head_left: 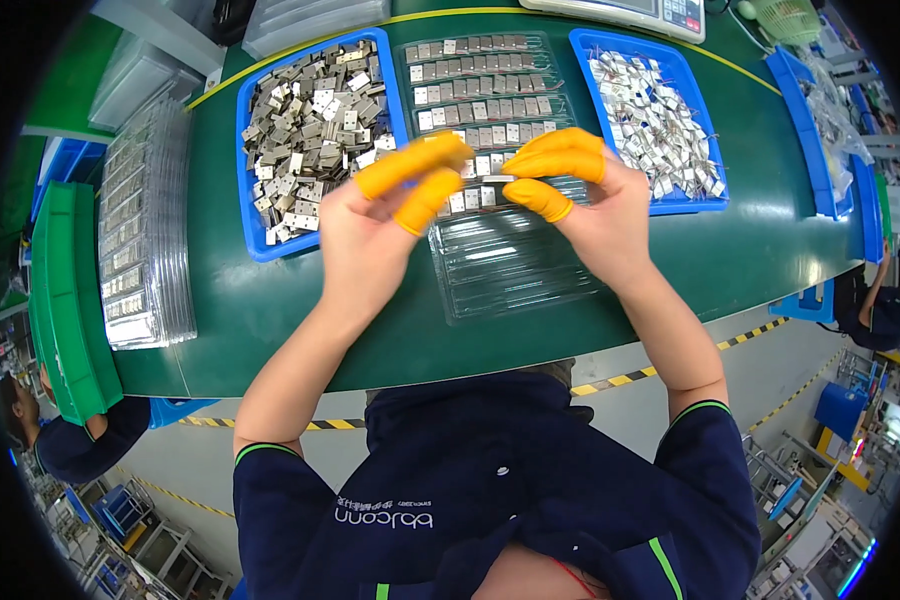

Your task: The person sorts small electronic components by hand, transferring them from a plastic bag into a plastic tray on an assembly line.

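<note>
Over the clear plastic tray (510, 262) my two hands face each other, with yellow covers on the fingers. My right hand (580, 190) pinches a small silver-white part (497, 179) between thumb and forefinger. Just left of it is my left hand (390, 200), thumb and fingers bent toward each other and smeared by motion; whether something is between them cannot be made out. Rows of small rectangular metal pieces (470, 68) fill the tray's far slots. Its near slots, below my hands, show only bare plastic.
At left, a blue bin (245, 190) holds loose metal pieces. Another blue bin (715, 205) at right holds white parts with thin wires. Stacked clear trays (150, 230) and a green bin (65, 300) stand farther left. A scale (660, 15) sits at the back; people are at both sides.
</note>
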Demonstrator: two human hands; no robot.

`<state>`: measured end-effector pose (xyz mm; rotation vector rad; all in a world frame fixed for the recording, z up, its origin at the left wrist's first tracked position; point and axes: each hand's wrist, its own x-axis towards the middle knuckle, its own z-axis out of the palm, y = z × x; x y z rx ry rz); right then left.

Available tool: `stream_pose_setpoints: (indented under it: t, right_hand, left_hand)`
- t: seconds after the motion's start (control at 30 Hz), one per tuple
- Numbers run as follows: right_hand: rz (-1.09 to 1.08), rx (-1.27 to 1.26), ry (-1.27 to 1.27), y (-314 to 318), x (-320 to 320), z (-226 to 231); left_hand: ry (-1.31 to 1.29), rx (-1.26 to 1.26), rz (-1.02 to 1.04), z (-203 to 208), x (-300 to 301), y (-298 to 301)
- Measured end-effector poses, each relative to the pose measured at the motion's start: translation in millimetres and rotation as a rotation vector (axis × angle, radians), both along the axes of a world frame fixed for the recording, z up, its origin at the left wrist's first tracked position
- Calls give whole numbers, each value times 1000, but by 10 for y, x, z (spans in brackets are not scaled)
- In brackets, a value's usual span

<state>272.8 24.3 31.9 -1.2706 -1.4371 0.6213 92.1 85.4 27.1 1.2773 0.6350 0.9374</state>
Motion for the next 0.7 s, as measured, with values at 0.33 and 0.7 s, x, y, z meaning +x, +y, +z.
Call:
stream_pose_setpoints:
  t: [0.33, 0.7]
  right_hand:
    - [-167, 216, -766, -43, 91, -253]
    - [-499, -55, -826, -35, 736, -66]
  left_hand:
    - [246, 250, 330, 61, -433, 305]
    - [822, 867, 193, 47, -384, 402]
